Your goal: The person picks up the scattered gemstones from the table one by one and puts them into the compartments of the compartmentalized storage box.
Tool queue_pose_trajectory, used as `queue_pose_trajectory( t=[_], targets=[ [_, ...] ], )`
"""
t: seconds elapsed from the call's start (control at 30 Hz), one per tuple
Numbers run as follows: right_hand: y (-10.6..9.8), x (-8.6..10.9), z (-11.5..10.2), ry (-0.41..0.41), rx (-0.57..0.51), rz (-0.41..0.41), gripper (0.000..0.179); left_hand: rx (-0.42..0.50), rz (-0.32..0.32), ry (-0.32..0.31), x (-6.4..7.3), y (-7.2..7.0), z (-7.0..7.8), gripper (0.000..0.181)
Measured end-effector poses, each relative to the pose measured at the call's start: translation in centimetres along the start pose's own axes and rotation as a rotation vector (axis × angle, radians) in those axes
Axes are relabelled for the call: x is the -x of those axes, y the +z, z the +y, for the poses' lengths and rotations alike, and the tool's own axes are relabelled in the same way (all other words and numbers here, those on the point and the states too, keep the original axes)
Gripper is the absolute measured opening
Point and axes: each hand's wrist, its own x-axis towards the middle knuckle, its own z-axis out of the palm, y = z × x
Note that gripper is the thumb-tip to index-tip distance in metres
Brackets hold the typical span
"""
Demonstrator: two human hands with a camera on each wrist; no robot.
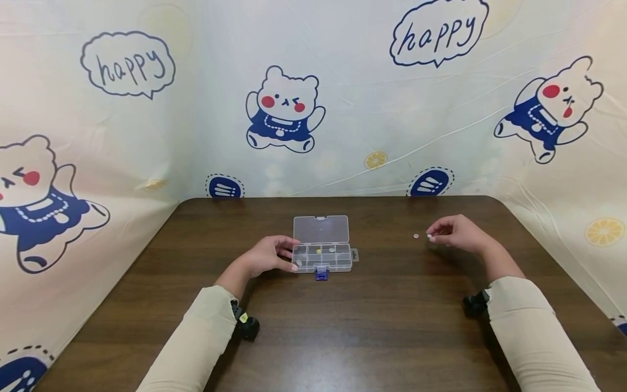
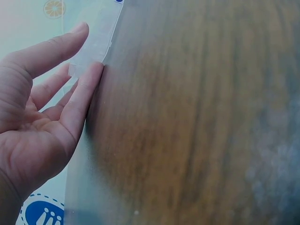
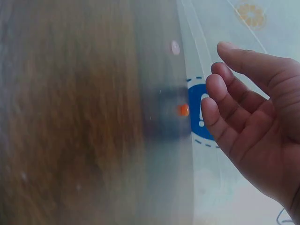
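Observation:
A clear plastic compartment box [image 1: 321,261] with its lid [image 1: 320,229] raised stands on the table. My left hand [image 1: 268,253] holds its left end, thumb at the front corner and fingers toward the back. Inside lie a yellow piece [image 1: 319,251] and a whitish piece [image 1: 331,250] in the back compartments, and another whitish piece [image 1: 300,263] at front left. To the right, my right hand [image 1: 458,233] pinches a small white pill [image 1: 429,236] between thumb and fingertips; in the right wrist view the thumb side hides it. A pinkish pill [image 1: 416,236] lies just left of those fingertips.
An orange pill [image 3: 183,110] shows on the table beyond the right hand. The box has a blue latch [image 1: 321,274] at the front and a hanging tab [image 1: 355,255] on its right. A printed cloth [image 1: 343,109] rises behind the brown wooden table [image 1: 362,337].

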Motion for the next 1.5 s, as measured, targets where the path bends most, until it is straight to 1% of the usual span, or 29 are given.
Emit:
queue_pose_trajectory(
  t=[0.23, 0.4, 0.6, 0.87, 1.0, 1.2, 1.37, 1.5],
  targets=[
    [0.7, -0.5, -1.1, -0.066, 0.001, -0.029, 0.02, -0.02, 0.008, -0.001, -0.1, -0.1, -0.2, 0.066],
    [1.2, -0.6, -2.2, -0.1, -0.002, -0.05, 0.019, -0.024, 0.011, -0.001, 0.0, -0.1, -0.1, 0.065],
    [1.8, -1.0, -3.2, -0.134, 0.011, -0.059, 0.017, -0.018, 0.006, -0.003, 0.0, -0.1, 0.0, 0.066],
    [2.3, -1.5, -4.2, -0.203, 0.032, -0.079, 0.014, -0.015, 0.002, 0.003, 0.0, -0.1, -0.1, 0.066],
    [2.5, -1.7, -4.9, -0.228, 0.026, -0.094, 0.015, -0.008, -0.001, 0.005, 0.0, -0.1, -0.2, 0.066],
    [2.9, -1.8, -5.7, -0.246, -0.021, -0.102, 0.018, -0.009, 0.002, 0.002, 0.0, 0.0, 0.0, 0.066],
    [3.4, -2.0, -6.2, -0.251, -0.091, -0.087, 0.015, -0.018, 0.004, 0.008, 0.0, 0.0, 0.0, 0.068],
    [3.8, -2.1, -6.5, -0.248, -0.155, -0.079, 0.013, -0.015, 0.006, 0.002, 0.0, 0.1, 0.0, 0.067]
  ],
)
